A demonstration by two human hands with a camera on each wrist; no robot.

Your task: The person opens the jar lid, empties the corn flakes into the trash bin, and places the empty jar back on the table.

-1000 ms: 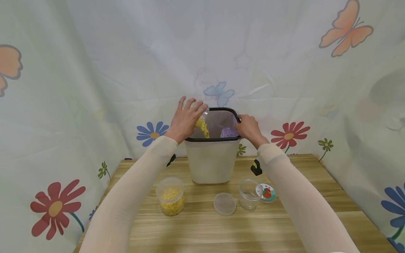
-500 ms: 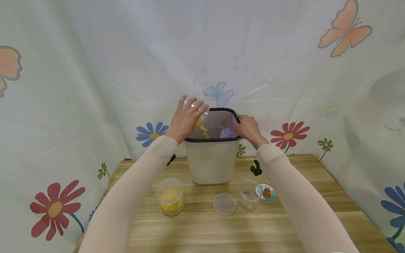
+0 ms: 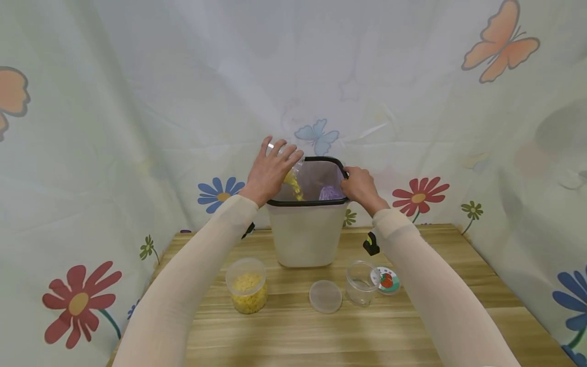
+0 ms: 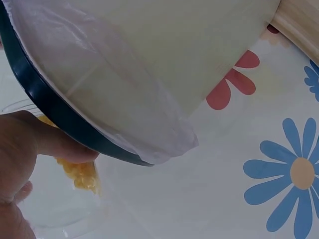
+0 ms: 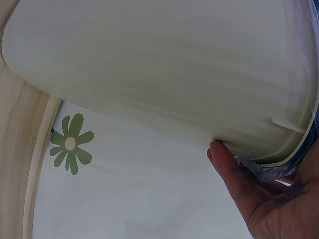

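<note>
In the head view my left hand grips a clear plastic jar, tipped over the left side of a cream trash bin. Yellow bits spill from its mouth into the bin. The left wrist view catches more yellow bits in the jar, beside my thumb, just under the bin's dark rim. My right hand holds the bin's right rim; in the right wrist view its thumb presses the outer wall. Inside the bin lies a crumpled purple plastic liner. The bin's bottom is hidden.
In front of the bin, on the wooden table, stand a clear tub of yellow bits and a second clear tub. A translucent lid lies between them, and a tomato-printed lid at right. A flowered curtain hangs behind.
Yellow bits keep falling from the jar into the bin. My left hand has tilted and risen slightly with the jar. The right hand and the bin stay in place.
</note>
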